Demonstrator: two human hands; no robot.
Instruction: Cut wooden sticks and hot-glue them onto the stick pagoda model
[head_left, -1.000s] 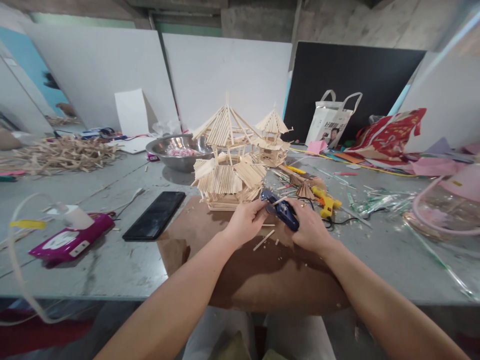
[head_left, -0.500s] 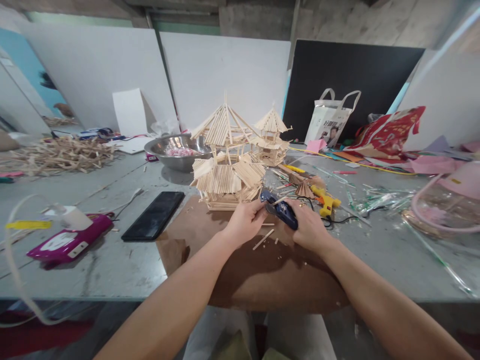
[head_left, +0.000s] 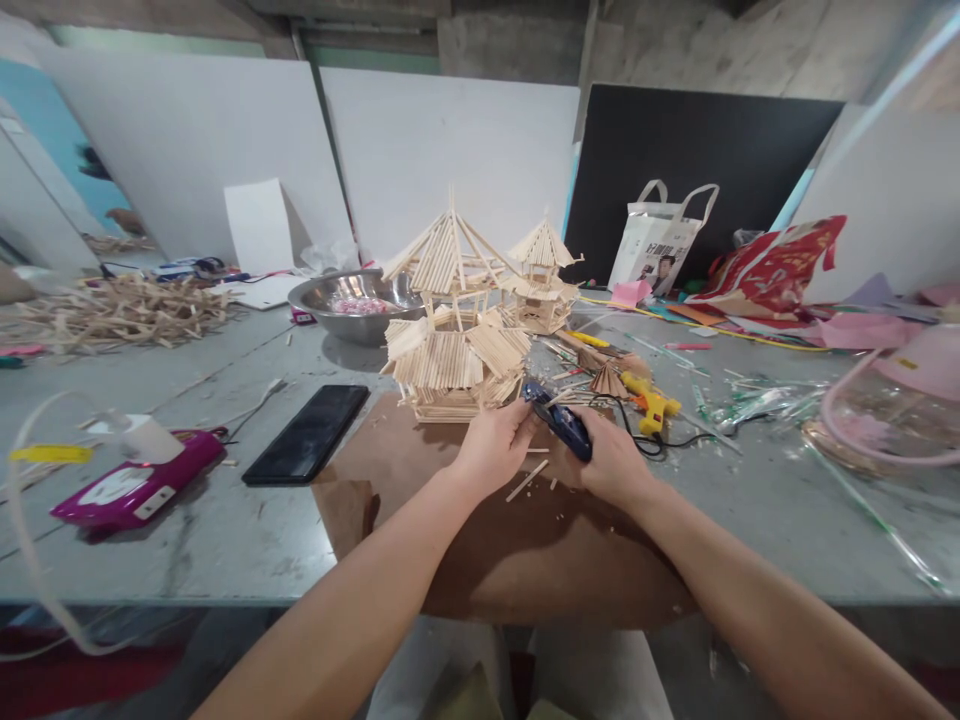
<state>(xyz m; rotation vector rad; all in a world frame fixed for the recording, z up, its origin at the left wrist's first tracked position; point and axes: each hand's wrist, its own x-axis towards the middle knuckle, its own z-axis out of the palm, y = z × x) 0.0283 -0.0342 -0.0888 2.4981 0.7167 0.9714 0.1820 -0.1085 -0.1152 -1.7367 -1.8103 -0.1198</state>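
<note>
My right hand (head_left: 619,452) is wrapped round a dark blue hand cutter (head_left: 568,432) that slants up and left above the brown board. A thin pale wooden stick (head_left: 562,397) crosses the cutter near its jaws. At the cutter's left side my left hand (head_left: 495,443) is closed in a pinch, in line with the stick; its fingertips are partly hidden. Just behind my hands stands a pavilion model (head_left: 457,350) built of thin sticks, its upper roof partly covered. Cut stick pieces (head_left: 527,481) lie on the board (head_left: 540,560) below.
A smaller stick pavilion (head_left: 544,270) stands behind. To the right lie a yellow glue gun (head_left: 656,405), its black cord and plastic scraps. A phone (head_left: 307,435), a purple power strip (head_left: 142,480), a metal bowl (head_left: 352,325) and a heap of sticks (head_left: 120,310) are on the left.
My right hand and the cutter have shifted very slightly left and down. My left hand stays nearly in place, still pinched beside the cutter.
</note>
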